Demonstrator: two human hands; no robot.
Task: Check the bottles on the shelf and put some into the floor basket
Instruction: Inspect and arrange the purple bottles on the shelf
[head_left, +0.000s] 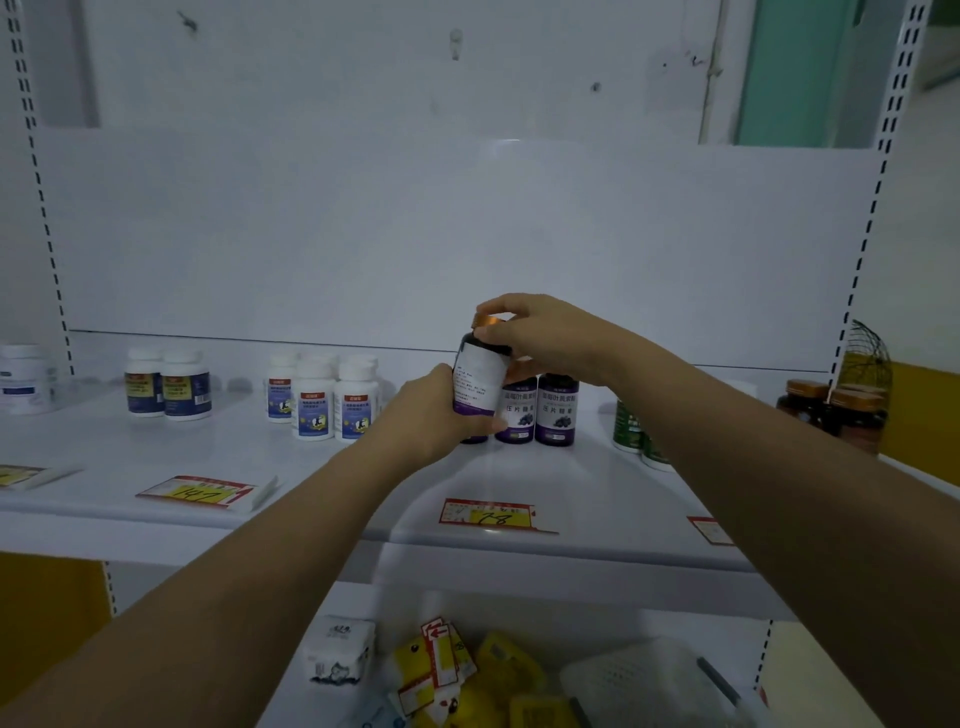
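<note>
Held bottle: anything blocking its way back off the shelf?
Nothing visible. Left hand and right hand grip the dark bottle; the purple-label bottles stand behind it, only a price tag lies in front. Basket not in view.

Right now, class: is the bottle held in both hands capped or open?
Capped. The gold cap sits on the dark bottle; the right hand pinches it, the left hand grips the base.

A dark bottle (480, 374) with a copper cap is held slightly tilted over the white shelf (104, 447), white back label turned forward. Two matching purple-labelled bottles (557, 410) are stood upright just behind it.
</note>
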